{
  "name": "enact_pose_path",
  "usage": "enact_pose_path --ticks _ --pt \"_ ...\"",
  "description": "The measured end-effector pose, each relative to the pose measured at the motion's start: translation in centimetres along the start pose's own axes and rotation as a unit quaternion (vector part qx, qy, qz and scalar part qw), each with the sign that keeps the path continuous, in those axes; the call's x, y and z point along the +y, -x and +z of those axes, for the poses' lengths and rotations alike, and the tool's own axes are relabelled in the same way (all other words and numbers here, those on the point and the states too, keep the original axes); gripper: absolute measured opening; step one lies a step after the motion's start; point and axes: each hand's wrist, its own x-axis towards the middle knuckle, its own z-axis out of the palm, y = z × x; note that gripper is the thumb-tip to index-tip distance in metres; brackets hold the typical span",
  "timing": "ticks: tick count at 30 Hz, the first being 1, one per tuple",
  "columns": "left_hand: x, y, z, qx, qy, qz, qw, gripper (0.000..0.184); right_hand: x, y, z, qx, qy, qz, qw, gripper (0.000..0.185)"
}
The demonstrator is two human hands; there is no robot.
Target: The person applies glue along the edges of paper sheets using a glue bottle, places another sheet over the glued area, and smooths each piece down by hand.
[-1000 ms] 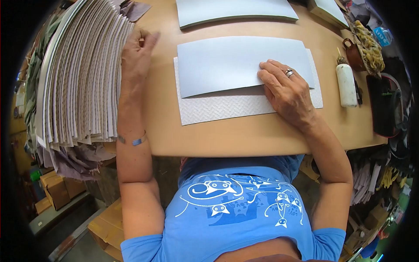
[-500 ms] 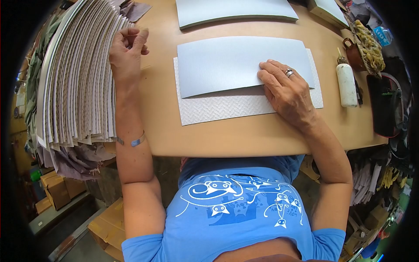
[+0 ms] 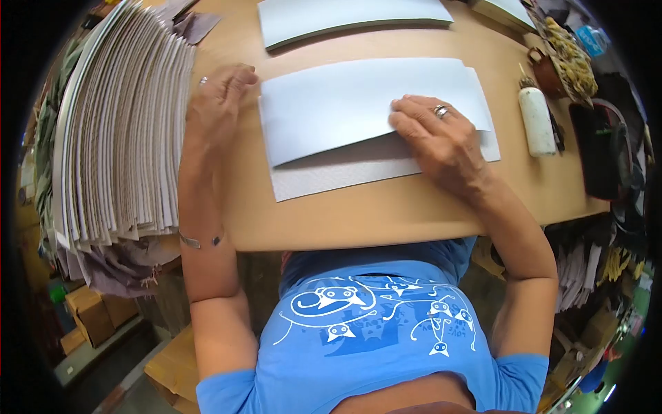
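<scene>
A smooth pale blue-white sheet [image 3: 352, 103] lies askew over a white textured sheet [image 3: 331, 172] on the table. My right hand [image 3: 445, 138], ringed, holds the front edge of the smooth sheet near its right end, fingers on top; the thumb is hidden. This edge stands slightly off the sheet beneath. Just off the sheets' left end is my left hand [image 3: 222, 96], its fingers curled together and somewhat blurred. Whether anything is pinched there is hidden. A large fanned stack of textured sheets [image 3: 124, 138] rises left of that hand.
Farther back on the tan table [image 3: 331, 224] lies a thick stack of pale sheets [image 3: 358, 19], with another stack [image 3: 507, 14] at the back right. On the right are a white squeeze bottle [image 3: 537, 123], a brown cup [image 3: 545, 72] and a dark case [image 3: 598, 152].
My left hand has moved right and toward me, from the fanned stack to the sheets' left end. The smooth sheet has turned slightly, its left end nearer me. My right hand keeps its hold.
</scene>
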Motion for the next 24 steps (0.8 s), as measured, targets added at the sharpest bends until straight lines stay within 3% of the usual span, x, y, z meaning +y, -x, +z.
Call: enact_pose_path --ticks 4,9,12,14,15,17,20,23,24 --pt "2.0 1.7 2.8 0.003 -0.275 0.189 0.943 0.037 -1.3 0.3 -1.7 -0.062 0.029 0.005 0.998 0.02" --pt "3.4 2.3 3.2 -0.033 -0.195 0.152 0.968 0.037 -1.6 1.7 -1.4 -0.072 0.081 -0.028 0.994 0.021" --pt "2.9 2.2 3.4 -0.019 -0.161 0.18 0.97 0.036 -1.2 2.3 -3.7 -0.029 0.026 0.073 0.997 0.024" --pt "2.9 2.2 3.3 -0.004 -0.141 0.185 0.972 0.034 0.7 3.9 -6.1 -0.028 0.127 0.151 0.98 0.029" --pt "2.9 2.1 3.4 0.001 -0.12 0.209 0.971 0.033 1.6 5.2 -7.1 -0.036 0.182 0.234 0.954 0.034" --pt "3.0 2.0 3.6 0.012 -0.079 0.255 0.964 0.032 3.8 6.9 -8.6 -0.03 0.276 0.306 0.911 0.044" --pt "2.8 1.9 3.5 -0.032 -0.09 0.187 0.978 0.028 5.0 9.3 -9.3 -0.043 0.251 0.382 0.888 0.052" --pt "3.3 1.8 3.9 0.063 -0.148 0.25 0.955 0.023 5.9 10.3 -9.1 0.0 0.155 0.46 0.874 0.052" --pt "3.6 1.9 3.8 0.052 -0.143 0.242 0.958 0.022 6.0 10.5 -9.1 0.049 0.09 0.484 0.869 0.051"
